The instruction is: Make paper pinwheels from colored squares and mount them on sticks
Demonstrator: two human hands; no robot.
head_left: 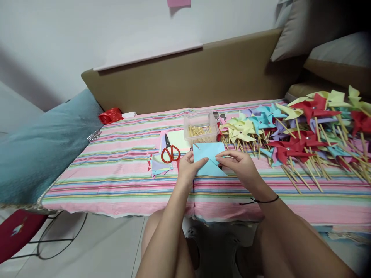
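A square of light blue paper with slits cut in from its corners is held up in front of me. My left hand grips its left edge, thumb on the front and fingers behind. At the right side my right hand pinches the paper near a slit. Scissors with red handles lie to the left, partly on a stack of cut paper pieces. Just behind the blue paper stands a clear plastic box holding several thin wooden sticks.
Many finished paper pinwheels on sticks are piled at the right. Striped cloth covers the seat. A red plastic bag and small metal clips lie at the far left, beside a teal cushion.
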